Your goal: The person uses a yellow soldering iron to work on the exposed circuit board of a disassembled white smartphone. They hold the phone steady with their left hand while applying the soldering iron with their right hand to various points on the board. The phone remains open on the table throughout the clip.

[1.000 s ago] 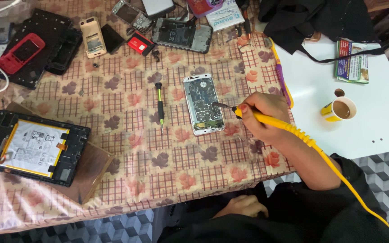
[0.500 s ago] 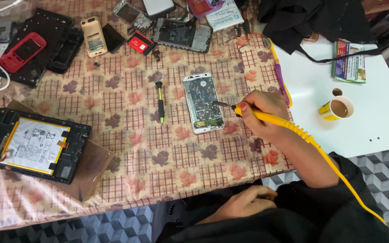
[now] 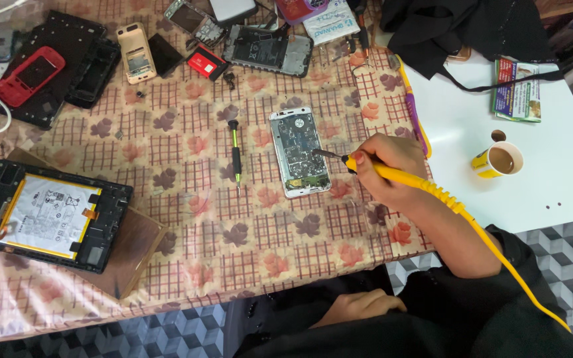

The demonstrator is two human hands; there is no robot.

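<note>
- Right hand (image 3: 389, 166) is extended over the counter (image 3: 187, 258), forearm angled in from lower right; grip is closed around the yellow soldering iron (image 3: 399, 178).
- Iron's long axis runs lower right to upper left; tip is pointed left onto the opened phone (image 3: 298, 152).
- Phone lies flat mid-counter, long axis near vertical in view, just right of a screwdriver (image 3: 235, 154).
- Left hand (image 3: 359, 308) is rested on the lap, loosely curled, nothing held.

white packet (image 3: 329, 18) top centre | green-white booklet (image 3: 516, 89) on white table | white-labelled tablet battery (image 3: 50, 213) left
</note>
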